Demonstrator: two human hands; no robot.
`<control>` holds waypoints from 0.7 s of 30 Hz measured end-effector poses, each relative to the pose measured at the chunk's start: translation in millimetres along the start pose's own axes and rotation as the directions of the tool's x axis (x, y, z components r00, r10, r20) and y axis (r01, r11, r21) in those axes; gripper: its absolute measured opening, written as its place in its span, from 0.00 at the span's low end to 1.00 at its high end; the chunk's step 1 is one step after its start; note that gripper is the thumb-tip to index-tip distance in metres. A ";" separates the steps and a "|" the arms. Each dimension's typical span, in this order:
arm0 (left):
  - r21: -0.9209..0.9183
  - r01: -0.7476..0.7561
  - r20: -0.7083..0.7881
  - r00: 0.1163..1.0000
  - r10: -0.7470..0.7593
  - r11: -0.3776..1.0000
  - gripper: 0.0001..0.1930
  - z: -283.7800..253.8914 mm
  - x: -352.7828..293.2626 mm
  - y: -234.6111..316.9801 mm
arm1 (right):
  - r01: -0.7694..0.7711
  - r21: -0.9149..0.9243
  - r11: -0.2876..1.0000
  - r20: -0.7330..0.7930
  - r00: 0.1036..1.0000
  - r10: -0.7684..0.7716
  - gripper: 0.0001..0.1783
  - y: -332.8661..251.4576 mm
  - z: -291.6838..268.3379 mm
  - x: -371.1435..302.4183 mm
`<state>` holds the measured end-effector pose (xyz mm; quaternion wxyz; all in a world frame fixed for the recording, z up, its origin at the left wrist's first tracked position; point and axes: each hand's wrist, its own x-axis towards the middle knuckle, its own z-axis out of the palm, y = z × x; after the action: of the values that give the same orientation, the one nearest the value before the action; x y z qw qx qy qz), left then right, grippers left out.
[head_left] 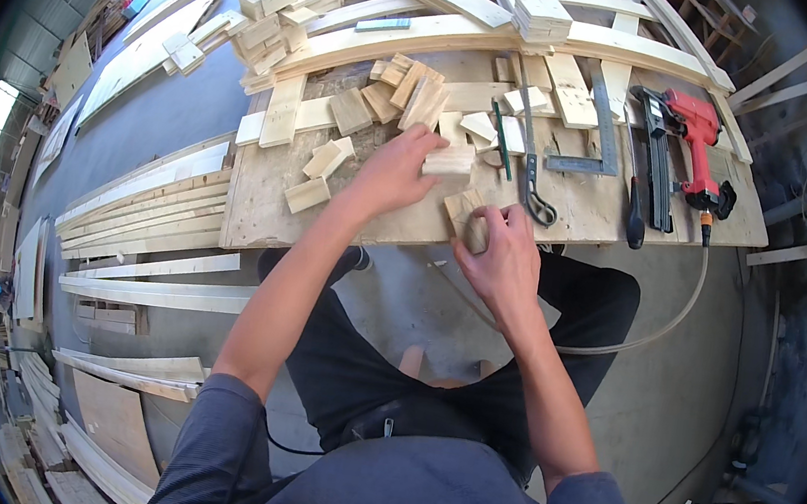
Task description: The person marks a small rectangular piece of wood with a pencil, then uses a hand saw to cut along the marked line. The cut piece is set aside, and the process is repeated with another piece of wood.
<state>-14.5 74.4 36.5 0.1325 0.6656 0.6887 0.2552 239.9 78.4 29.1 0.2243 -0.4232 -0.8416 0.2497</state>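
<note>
My left hand (395, 175) reaches over the near edge of the wooden workbench (269, 200). Its thumb and fingers close around the left end of a small pale wood block (449, 161). Close to the bench's front edge, my right hand (503, 259) has its fingers curled in a pinch on another small wood block (461, 207); its fingers hide part of that block. Beyond my left hand lies a loose heap of short wood blocks (398, 90). A few more offcuts (326, 157) sit left of my left forearm.
Right of my hands lie a dark-handled tool (536, 203), a metal square (586, 164), a screwdriver (635, 220) and a red nail gun (692, 136) with an air hose (684, 307). Long boards (410, 36) are stacked behind; more planks (147, 205) lie at left.
</note>
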 end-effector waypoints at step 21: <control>-0.147 -0.202 -0.170 0.969 0.177 0.968 0.24 24.2 -67.6 -2.6 | 0.092 0.104 0.990 -0.014 0.996 -0.091 0.37 -3.3 27.3 12.9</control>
<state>1.3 12.1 4.4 0.1074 0.6934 0.6068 0.3734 214.9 81.1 12.1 0.2614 -0.3728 -0.8449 0.2806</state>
